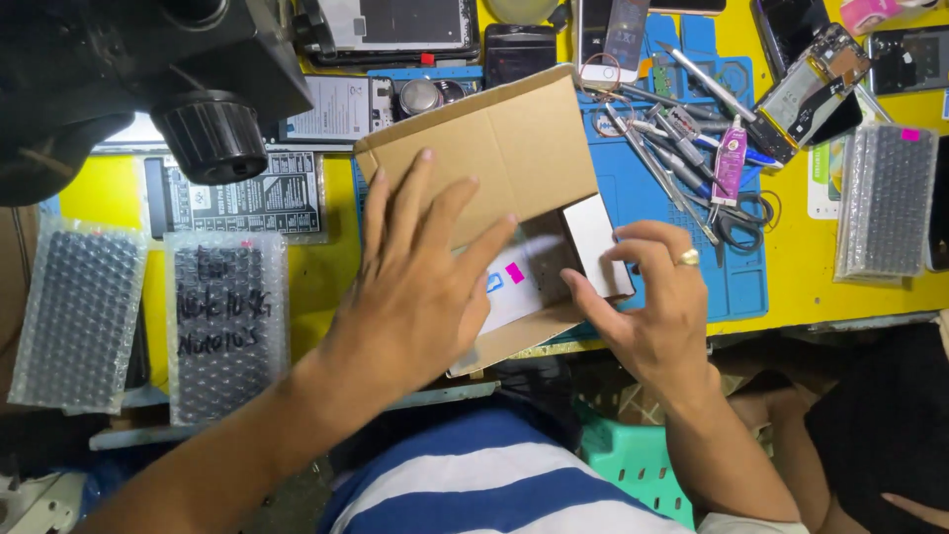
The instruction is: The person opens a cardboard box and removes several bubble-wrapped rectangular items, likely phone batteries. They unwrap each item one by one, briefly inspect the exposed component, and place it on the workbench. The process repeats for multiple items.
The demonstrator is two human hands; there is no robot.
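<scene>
A small brown cardboard box (504, 148) lies open on the yellow workbench (801, 287), its flap raised toward the back. My left hand (420, 282) rests flat on it with fingers spread, covering part of a white sheet with a pink sticker (515, 273) inside. My right hand (657, 307), wearing a gold ring, curls its fingers around a flat white-and-dark panel (596, 237) at the box's right side and grips its edge.
A blue work mat (736, 282) holds tweezers, scissors (736, 222) and a pink tube (730, 158). Bubble-wrapped packets lie at the left (79, 316), centre-left (227, 316) and right (885, 203). Opened phones (811, 84) sit at the back. A black microscope head (148, 69) overhangs the upper left.
</scene>
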